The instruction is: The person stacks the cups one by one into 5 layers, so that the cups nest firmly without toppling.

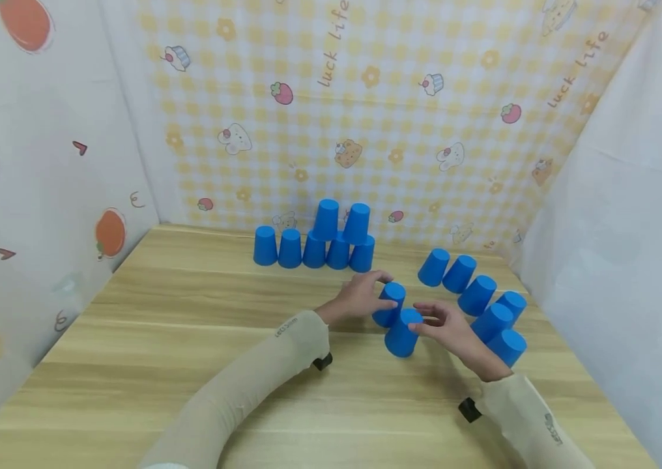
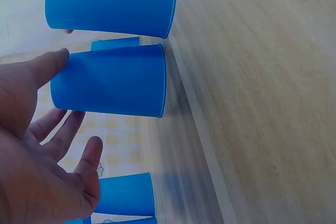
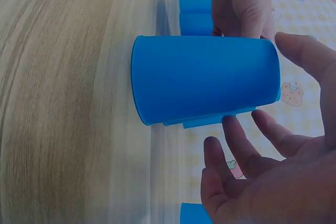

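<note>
Two blue cups stand upside down side by side near the middle of the table, wide rims down. My left hand [image 1: 361,296] holds the farther cup [image 2: 110,80] near its narrow end, thumb on one side and fingertips on the other. Its other fingers spread away from the cup. The nearer cup [image 3: 205,77] is between the thumb and fingertips of my right hand [image 1: 447,326], around its upper end. In the right wrist view, the thumb tip is right at the cup's top edge and fingertips lie along its opposite side.
At the back, a row of upside-down blue cups [image 1: 265,246] carries two more cups [image 1: 327,220] on top. Several others [image 1: 476,296] form a slanting line at right, close to my right forearm. Patterned cloth [image 1: 307,124] hangs behind the wooden table [image 1: 131,339], with white sheets at both sides.
</note>
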A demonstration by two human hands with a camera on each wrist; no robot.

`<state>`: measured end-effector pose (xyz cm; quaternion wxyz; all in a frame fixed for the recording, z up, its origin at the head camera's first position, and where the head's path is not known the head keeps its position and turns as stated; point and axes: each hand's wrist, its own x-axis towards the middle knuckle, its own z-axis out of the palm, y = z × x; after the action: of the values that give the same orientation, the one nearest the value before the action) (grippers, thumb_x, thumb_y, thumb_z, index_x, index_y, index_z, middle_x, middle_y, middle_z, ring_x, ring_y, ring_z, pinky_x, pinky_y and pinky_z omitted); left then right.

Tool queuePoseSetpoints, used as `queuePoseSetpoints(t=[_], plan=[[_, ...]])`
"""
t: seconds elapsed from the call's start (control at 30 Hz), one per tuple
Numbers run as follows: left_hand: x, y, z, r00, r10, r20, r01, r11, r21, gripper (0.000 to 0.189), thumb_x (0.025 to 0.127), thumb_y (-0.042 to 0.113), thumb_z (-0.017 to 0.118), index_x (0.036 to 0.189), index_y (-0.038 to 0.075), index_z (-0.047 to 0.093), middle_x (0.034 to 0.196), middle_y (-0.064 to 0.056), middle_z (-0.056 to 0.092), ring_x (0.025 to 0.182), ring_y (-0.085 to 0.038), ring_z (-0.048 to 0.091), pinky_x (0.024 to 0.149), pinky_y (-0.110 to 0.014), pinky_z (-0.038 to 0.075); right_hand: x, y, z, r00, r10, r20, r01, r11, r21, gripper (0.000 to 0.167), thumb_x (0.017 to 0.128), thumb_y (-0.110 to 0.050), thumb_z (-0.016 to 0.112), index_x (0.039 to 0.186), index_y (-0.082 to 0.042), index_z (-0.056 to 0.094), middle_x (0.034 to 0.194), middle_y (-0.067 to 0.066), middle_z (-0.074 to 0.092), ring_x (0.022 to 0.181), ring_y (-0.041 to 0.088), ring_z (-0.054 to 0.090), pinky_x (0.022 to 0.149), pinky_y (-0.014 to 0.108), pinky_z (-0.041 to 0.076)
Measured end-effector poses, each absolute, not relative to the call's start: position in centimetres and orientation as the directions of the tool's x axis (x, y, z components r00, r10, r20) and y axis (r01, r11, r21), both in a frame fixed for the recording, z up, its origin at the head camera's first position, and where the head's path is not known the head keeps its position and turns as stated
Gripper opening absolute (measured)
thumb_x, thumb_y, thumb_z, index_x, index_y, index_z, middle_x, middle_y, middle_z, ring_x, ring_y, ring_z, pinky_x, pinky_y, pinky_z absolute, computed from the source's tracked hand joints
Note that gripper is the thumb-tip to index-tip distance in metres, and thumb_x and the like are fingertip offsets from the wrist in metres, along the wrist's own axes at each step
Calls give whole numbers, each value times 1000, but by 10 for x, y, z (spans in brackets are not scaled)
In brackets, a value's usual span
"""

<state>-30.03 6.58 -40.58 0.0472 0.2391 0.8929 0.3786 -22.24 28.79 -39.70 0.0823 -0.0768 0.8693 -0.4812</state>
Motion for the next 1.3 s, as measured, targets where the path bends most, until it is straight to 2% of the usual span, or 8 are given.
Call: queuePoseSetpoints(t=[0.17, 0.37, 0.47, 0.7, 0.9, 1.17, 1.3], plan=[[-302, 57, -407, -884, 455, 107, 388, 587, 710, 52, 90, 41, 71, 136, 19, 57, 131, 1, 63, 125, -26, 56, 108, -59, 28, -224, 287, -399, -973, -223, -55, -73, 527, -847, 62, 92, -32, 72, 140, 0, 50, 138, 22, 54, 126, 44, 52, 100, 54, 47], [-305, 43, -407, -891, 436, 128, 385, 575, 722, 51, 90, 43, 71, 135, 21, 58, 129, 2, 63, 119, -25, 59, 104, -58, 31, -222, 288, -400, -974, -214, -66, -57, 523, -850, 59, 90, -29, 75, 136, -1, 53, 132, 21, 59, 122, 42, 57, 97, 53, 50], [-306, 34, -404, -898, 419, 132, 373, 570, 732, 51, 91, 42, 71, 134, 20, 58, 129, 1, 63, 117, -25, 59, 102, -56, 34, -221, 288, -400, -975, -209, -75, -45, 518, -854, 58, 89, -31, 76, 135, -2, 55, 132, 20, 60, 122, 43, 57, 95, 53, 50], [-310, 16, -397, -908, 396, 137, 350, 537, 768, 52, 91, 40, 71, 135, 17, 57, 132, -3, 60, 116, -26, 58, 92, -45, 52, -221, 286, -399, -978, -200, -49, -64, 519, -852, 58, 89, -31, 76, 135, -4, 56, 132, 20, 60, 121, 43, 57, 95, 54, 50], [-311, 4, -397, -918, 376, 129, 322, 512, 797, 53, 90, 40, 72, 135, 16, 57, 132, -4, 60, 114, -27, 58, 90, -43, 52, -225, 282, -400, -980, -196, -38, -66, 500, -863, 57, 89, -30, 76, 136, -3, 56, 133, 21, 59, 122, 42, 57, 95, 51, 51], [-312, -10, -394, -931, 344, 126, 290, 482, 827, 54, 91, 36, 73, 137, 12, 56, 134, -5, 59, 115, -28, 56, 91, -42, 52, -233, 265, -388, -985, -158, -69, -24, 523, -852, 64, 89, -40, 74, 139, -5, 54, 137, 20, 56, 126, 41, 54, 97, 53, 50], [-310, -20, -392, -946, 307, 106, 248, 473, 845, 53, 90, 37, 73, 136, 15, 56, 130, -3, 59, 114, -27, 54, 90, -42, 52, -238, 256, -387, -986, -152, -69, -19, 516, -856, 64, 89, -40, 74, 139, -6, 54, 136, 19, 57, 124, 40, 55, 97, 52, 50]])
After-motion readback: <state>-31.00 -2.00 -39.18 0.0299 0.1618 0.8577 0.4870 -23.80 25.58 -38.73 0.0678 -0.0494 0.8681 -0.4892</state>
